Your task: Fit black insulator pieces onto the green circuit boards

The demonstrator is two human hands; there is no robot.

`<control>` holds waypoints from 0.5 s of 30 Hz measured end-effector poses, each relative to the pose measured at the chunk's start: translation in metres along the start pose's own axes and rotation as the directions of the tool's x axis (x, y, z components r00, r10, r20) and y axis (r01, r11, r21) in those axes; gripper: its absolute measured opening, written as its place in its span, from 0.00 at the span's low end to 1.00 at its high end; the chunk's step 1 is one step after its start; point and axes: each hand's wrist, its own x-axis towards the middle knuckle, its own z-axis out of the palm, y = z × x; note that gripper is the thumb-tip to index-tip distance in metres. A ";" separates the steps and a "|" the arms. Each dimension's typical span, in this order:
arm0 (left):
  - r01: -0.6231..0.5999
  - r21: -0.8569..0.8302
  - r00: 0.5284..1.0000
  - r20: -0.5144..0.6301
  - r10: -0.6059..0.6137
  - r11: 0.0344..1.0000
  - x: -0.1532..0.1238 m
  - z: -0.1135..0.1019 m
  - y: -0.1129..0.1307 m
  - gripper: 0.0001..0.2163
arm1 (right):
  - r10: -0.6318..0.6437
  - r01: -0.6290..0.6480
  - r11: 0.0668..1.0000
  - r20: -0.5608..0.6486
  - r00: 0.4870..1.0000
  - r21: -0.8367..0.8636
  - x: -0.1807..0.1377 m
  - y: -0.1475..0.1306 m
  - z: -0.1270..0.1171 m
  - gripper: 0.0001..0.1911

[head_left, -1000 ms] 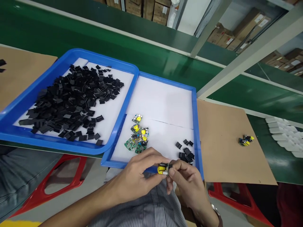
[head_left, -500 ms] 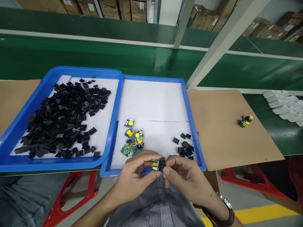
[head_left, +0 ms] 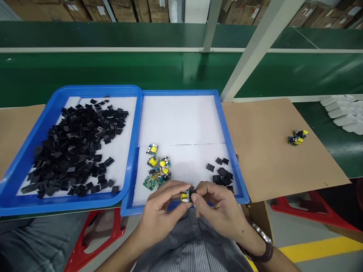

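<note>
My left hand [head_left: 160, 213] pinches a small circuit board [head_left: 185, 196] with a yellow component, between thumb and fingers. From the other side, my right hand [head_left: 219, 211] closes on a small black plastic piece [head_left: 193, 192], pressed against the board. Both hands are over the front edge of the right blue tray [head_left: 176, 93]. Just beyond my left hand lies a cluster of circuit boards [head_left: 153, 162] with yellow parts. Loose black pieces [head_left: 224, 174] sit near the tray's right side, beyond my right hand.
A left blue tray [head_left: 96, 90] holds a large heap of black pieces [head_left: 76, 147]. On cardboard [head_left: 261, 151] at the right are a few assembled boards [head_left: 297, 138]. White plastic trays [head_left: 344, 113] stand far right. A slanted metal post [head_left: 255, 49] rises behind, and a red stool [head_left: 98, 241] is below.
The black piece now shows less between board and fingers, and my right fingertips are closer to the board. The camera view has shifted slightly.
</note>
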 end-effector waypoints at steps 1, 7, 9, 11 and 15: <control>-0.006 0.014 1.000 -0.006 0.006 1.000 -0.001 0.000 -0.001 0.22 | 0.004 -0.004 0.999 -0.003 1.000 0.034 0.000 0.002 0.001 0.14; -0.082 0.094 0.995 -0.042 0.086 0.992 -0.006 0.003 -0.008 0.23 | 0.015 -0.012 0.977 -0.012 1.000 0.211 0.001 0.010 0.009 0.15; -0.113 0.125 0.992 -0.046 0.120 0.986 -0.007 0.003 -0.008 0.23 | 0.023 -0.016 0.970 -0.027 0.999 0.241 0.001 0.012 0.011 0.16; -0.133 0.140 0.990 -0.037 0.139 0.981 -0.008 0.002 -0.008 0.23 | 0.036 -0.026 0.967 -0.033 0.999 0.254 0.001 0.012 0.010 0.17; -0.107 0.126 0.994 -0.001 0.108 0.986 -0.010 0.001 -0.004 0.22 | 0.043 -0.057 0.973 0.066 0.997 0.226 0.001 0.009 0.001 0.16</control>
